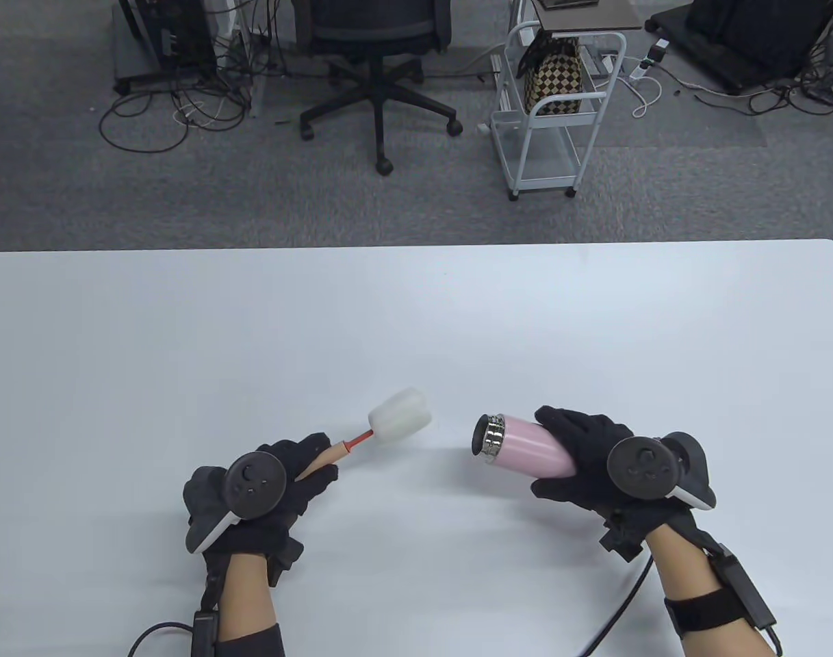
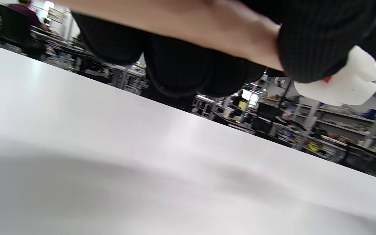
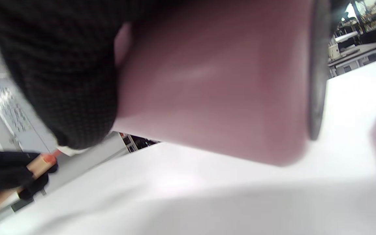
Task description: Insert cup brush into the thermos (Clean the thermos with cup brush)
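Note:
My left hand (image 1: 300, 472) grips the wooden handle of the cup brush (image 1: 397, 416), whose white sponge head points up and to the right above the table. The sponge head also shows in the left wrist view (image 2: 341, 83). My right hand (image 1: 580, 452) holds the pink thermos (image 1: 526, 448) tilted on its side, with its steel open mouth (image 1: 490, 435) facing left toward the brush. A gap of bare table separates the sponge head from the mouth. The pink body of the thermos fills the right wrist view (image 3: 214, 81), where the brush handle (image 3: 39, 163) shows at lower left.
The white table (image 1: 416, 321) spreads around both hands. Beyond its far edge stand an office chair (image 1: 378, 68) and a white cart (image 1: 560, 123) on the carpet.

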`<state>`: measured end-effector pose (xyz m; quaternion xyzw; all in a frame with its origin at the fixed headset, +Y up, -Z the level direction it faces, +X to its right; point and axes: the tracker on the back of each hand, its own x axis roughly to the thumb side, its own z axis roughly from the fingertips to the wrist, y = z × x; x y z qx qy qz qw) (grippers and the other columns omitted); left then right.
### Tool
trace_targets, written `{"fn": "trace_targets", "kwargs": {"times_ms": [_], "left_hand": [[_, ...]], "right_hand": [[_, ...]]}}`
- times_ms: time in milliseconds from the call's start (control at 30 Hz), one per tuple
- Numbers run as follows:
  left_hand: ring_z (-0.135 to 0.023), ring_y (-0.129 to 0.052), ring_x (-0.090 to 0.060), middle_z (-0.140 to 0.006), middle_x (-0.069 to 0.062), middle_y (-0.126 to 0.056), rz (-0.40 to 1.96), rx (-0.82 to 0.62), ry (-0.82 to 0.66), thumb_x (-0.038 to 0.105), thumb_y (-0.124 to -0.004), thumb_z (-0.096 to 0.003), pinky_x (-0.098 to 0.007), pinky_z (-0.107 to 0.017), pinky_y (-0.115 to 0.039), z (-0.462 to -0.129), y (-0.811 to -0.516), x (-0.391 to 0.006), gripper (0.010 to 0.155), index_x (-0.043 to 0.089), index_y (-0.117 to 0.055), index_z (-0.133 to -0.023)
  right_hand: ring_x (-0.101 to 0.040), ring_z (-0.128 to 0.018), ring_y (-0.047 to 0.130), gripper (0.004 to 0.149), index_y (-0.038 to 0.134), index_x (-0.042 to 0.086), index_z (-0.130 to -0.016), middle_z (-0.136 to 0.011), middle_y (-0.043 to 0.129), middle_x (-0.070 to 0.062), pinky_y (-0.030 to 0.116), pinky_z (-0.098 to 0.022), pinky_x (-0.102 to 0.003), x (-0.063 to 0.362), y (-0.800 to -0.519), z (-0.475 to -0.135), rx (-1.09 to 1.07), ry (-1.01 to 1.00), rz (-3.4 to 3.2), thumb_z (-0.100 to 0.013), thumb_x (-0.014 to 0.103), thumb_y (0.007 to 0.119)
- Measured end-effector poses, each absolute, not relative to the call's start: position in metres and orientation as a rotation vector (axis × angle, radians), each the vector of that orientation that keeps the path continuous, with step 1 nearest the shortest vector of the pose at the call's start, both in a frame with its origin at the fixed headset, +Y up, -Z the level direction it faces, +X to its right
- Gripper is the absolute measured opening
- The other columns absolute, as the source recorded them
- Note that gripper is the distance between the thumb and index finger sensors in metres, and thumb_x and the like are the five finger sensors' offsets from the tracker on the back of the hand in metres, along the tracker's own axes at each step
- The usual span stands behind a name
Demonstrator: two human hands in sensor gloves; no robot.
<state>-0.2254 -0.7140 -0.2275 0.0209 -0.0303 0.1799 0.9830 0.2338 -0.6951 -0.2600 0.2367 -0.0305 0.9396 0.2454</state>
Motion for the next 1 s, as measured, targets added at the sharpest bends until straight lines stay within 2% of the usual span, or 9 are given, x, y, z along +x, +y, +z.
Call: {"fn": "trace_targets", "kwargs": {"times_ms": [200,467,533,767,833,1000], "left_hand": [[-0.07,-0.099,-0.018,-0.089,0.004,-0.096,0.189,0.046,0.201,0.052,-0.089,-0.0531,-0.055,-0.067,-0.071,-0.229,-0.73,-0.245,0.054,0.033,-0.079,-0.102],[-0.072,-0.099,-0.02,-0.09,0.002,-0.095,0.172,-0.038,0.387,0.051,-0.09,-0.054,-0.057,-0.067,-0.069,-0.236,-0.75,-0.259,0.053,0.032,-0.08,-0.102],[-0.074,-0.097,-0.021,-0.092,0.0,-0.094,0.182,-0.111,0.419,0.051,-0.09,-0.0545,-0.057,-0.067,-0.068,-0.238,-0.755,-0.261,0.052,0.032,-0.081,-0.102],[-0.082,-0.092,-0.026,-0.097,-0.003,-0.089,0.075,-0.166,0.463,0.052,-0.091,-0.0543,-0.06,-0.068,-0.064,-0.242,-0.761,-0.255,0.052,0.031,-0.084,-0.101],[-0.082,-0.092,-0.026,-0.096,-0.003,-0.089,0.074,-0.13,0.475,0.051,-0.091,-0.0542,-0.06,-0.068,-0.064,-0.242,-0.762,-0.254,0.051,0.031,-0.083,-0.101],[-0.087,-0.088,-0.029,-0.1,-0.005,-0.086,0.08,-0.158,0.477,0.051,-0.089,-0.0558,-0.062,-0.069,-0.061,-0.241,-0.763,-0.254,0.054,0.03,-0.08,-0.104]], "right_hand": [[-0.049,-0.098,0.063,0.075,0.053,0.022,-0.103,-0.11,0.056,-0.012,0.063,-0.065,-0.062,0.236,-0.707,-0.265,0.528,0.013,2.233,-0.046,0.057,0.087],[-0.05,-0.098,0.061,0.074,0.051,0.021,-0.104,-0.11,0.053,-0.014,0.062,-0.065,-0.063,0.241,-0.712,-0.269,0.434,0.059,1.889,-0.048,0.057,0.086],[-0.051,-0.099,0.059,0.073,0.048,0.021,-0.104,-0.111,0.051,-0.014,0.061,-0.066,-0.063,0.24,-0.712,-0.269,0.416,0.077,1.815,-0.05,0.056,0.084],[-0.053,-0.098,0.055,0.072,0.044,0.019,-0.105,-0.111,0.046,-0.017,0.059,-0.066,-0.064,0.234,-0.715,-0.266,0.38,0.122,1.673,-0.053,0.054,0.08],[-0.053,-0.098,0.056,0.072,0.044,0.019,-0.105,-0.111,0.047,-0.017,0.059,-0.066,-0.063,0.233,-0.715,-0.265,0.387,0.121,1.68,-0.053,0.054,0.08],[-0.053,-0.098,0.055,0.071,0.043,0.019,-0.105,-0.111,0.045,-0.017,0.059,-0.066,-0.064,0.232,-0.715,-0.265,0.386,0.134,1.659,-0.055,0.054,0.078]]}}
